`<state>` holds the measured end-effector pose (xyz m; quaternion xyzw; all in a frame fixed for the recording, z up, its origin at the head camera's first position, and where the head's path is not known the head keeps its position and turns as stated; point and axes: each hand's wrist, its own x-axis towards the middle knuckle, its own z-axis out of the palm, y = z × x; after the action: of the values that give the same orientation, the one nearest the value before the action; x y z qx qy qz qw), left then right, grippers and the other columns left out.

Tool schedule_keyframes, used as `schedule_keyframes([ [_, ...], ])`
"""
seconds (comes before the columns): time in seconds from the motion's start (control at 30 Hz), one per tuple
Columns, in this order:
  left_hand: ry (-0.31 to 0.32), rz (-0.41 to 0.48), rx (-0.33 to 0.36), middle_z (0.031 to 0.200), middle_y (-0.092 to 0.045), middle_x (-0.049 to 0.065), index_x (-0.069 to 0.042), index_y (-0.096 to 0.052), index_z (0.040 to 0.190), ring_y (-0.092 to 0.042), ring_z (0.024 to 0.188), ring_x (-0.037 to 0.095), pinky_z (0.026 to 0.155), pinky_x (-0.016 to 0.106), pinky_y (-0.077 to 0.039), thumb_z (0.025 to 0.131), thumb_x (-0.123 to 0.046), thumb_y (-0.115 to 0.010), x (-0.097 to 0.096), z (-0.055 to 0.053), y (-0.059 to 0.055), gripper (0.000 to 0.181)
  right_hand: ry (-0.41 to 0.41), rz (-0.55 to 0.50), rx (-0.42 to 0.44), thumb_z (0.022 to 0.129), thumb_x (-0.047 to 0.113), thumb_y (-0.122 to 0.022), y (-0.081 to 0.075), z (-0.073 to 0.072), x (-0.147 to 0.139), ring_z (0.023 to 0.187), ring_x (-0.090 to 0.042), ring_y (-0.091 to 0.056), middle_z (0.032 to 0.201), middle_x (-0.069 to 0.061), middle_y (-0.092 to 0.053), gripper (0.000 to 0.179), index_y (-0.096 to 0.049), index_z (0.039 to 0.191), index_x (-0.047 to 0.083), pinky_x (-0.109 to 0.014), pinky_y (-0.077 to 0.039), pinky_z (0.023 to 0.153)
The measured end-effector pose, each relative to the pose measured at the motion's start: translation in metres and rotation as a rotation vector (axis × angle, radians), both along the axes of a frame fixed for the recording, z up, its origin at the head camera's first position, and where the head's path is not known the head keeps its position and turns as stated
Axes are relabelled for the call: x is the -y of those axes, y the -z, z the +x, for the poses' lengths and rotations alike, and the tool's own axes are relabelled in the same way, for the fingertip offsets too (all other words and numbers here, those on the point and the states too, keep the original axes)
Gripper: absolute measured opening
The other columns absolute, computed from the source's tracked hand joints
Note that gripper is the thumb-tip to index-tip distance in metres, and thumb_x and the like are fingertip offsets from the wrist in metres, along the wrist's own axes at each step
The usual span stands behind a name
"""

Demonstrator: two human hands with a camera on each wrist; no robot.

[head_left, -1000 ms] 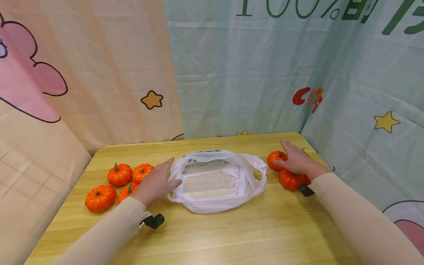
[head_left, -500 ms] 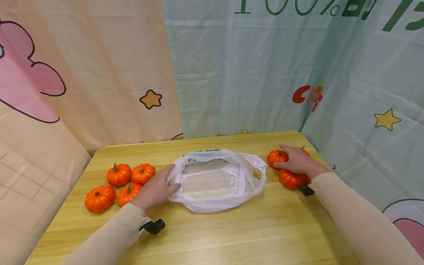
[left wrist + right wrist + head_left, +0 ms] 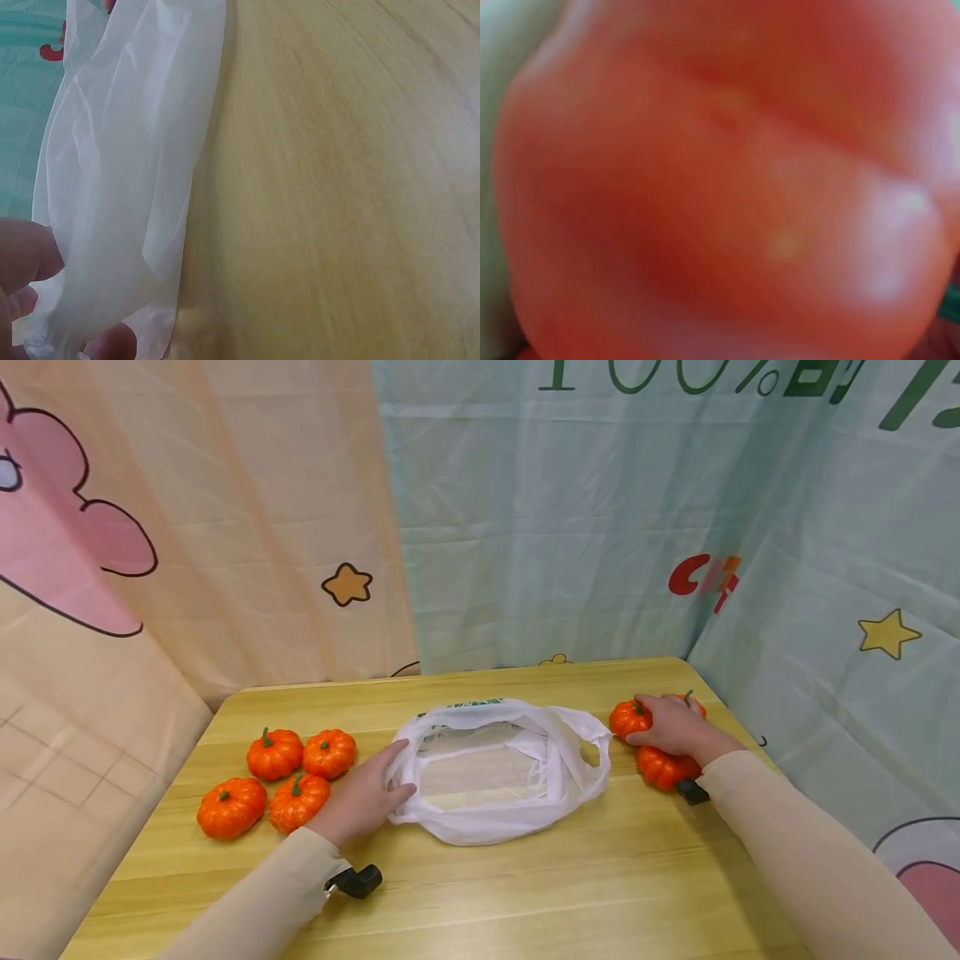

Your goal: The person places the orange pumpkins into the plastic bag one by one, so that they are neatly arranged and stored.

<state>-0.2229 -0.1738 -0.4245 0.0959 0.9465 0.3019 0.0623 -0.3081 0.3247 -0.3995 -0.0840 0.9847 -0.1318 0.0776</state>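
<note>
The desk (image 3: 525,897) looks smooth, so a nudged thing could slide or roll; its far corner at two o'clock leaves little margin there.

The white bag (image 3: 487,828) sits mid-desk with its mouth gaping upward. Its film looks thin and limp: without support the rim may fold inward, and a sharp tug could tear it or drag it askew.

The person's left hand (image 3: 367,795), at the bag's nine o'clock, pinches that rim between thumb and fingers; a slack pinch could let the film slip. The right hand (image 3: 677,727) bends over the cluster near three o'clock; whether it grips a pumpkin beneath cannot be told, and a shallow hold could fail on the rounded sides.

The right pumpkins (image 3: 663,770) crowd together, so lifting one may shove its neighbours. Four left pumpkins (image 3: 231,808) lie at nine o'clock, where the left sleeve (image 3: 296,868) might brush the nearest.

Smallest, the handle loop (image 3: 600,760) points towards three o'clock and could snag a passing stem.
</note>
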Motion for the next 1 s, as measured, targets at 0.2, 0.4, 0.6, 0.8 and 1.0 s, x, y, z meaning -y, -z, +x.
schedule_keyframes([
  [0.2, -0.010, 0.002, -0.018, 0.164, -0.044, 0.019, -0.017, -0.033, 0.166, -0.048, 0.146, 0.043, 0.120, 0.062, -0.038, 0.102, -0.032, -0.069, -0.001, 0.000, -0.001, 0.075, 0.010, 0.008, -0.019, 0.093, 0.044, -0.076, 0.000, -0.001, 0.000, 0.139, -0.057, -0.038, 0.149, -0.032, -0.054, 0.087, -0.041, 0.157, -0.004, -0.079, -0.006, 0.116],
  [0.4, -0.022, 0.039, -0.030, 0.163, -0.045, 0.020, -0.016, -0.036, 0.164, -0.048, 0.146, 0.043, 0.121, 0.062, -0.036, 0.103, -0.028, -0.068, -0.001, 0.000, -0.002, 0.070, 0.034, -0.016, -0.038, 0.093, 0.043, -0.076, 0.002, -0.001, 0.000, 0.138, -0.055, -0.043, 0.151, -0.032, -0.051, 0.086, -0.042, 0.156, -0.004, -0.078, -0.008, 0.115],
  [0.6, -0.035, 0.088, -0.029, 0.164, -0.044, 0.020, -0.016, -0.037, 0.164, -0.048, 0.146, 0.042, 0.121, 0.061, -0.038, 0.102, -0.027, -0.068, -0.001, -0.002, -0.002, 0.070, 0.053, -0.069, -0.065, 0.095, 0.040, -0.074, 0.001, -0.002, 0.001, 0.137, -0.055, -0.043, 0.154, -0.035, -0.046, 0.085, -0.038, 0.158, -0.005, -0.075, -0.018, 0.117],
  [0.8, -0.055, 0.120, -0.017, 0.147, -0.056, 0.016, -0.017, -0.038, 0.164, -0.061, 0.102, 0.027, 0.085, 0.037, -0.056, 0.101, -0.025, -0.071, -0.001, -0.004, -0.004, 0.071, 0.079, -0.165, -0.075, 0.096, 0.033, -0.071, -0.005, -0.005, 0.003, 0.131, -0.051, -0.044, 0.155, -0.035, -0.040, 0.086, -0.030, 0.161, -0.004, -0.069, -0.042, 0.111],
  [1.0, -0.073, 0.170, 0.002, 0.111, -0.061, 0.012, -0.017, -0.037, 0.164, -0.055, 0.073, 0.019, 0.057, 0.027, -0.049, 0.100, -0.023, -0.072, -0.002, -0.006, -0.008, 0.073, 0.103, -0.236, -0.074, 0.098, 0.032, -0.069, -0.017, -0.004, 0.011, 0.130, -0.050, -0.043, 0.155, -0.034, -0.036, 0.086, -0.025, 0.164, -0.001, -0.068, -0.043, 0.110],
])
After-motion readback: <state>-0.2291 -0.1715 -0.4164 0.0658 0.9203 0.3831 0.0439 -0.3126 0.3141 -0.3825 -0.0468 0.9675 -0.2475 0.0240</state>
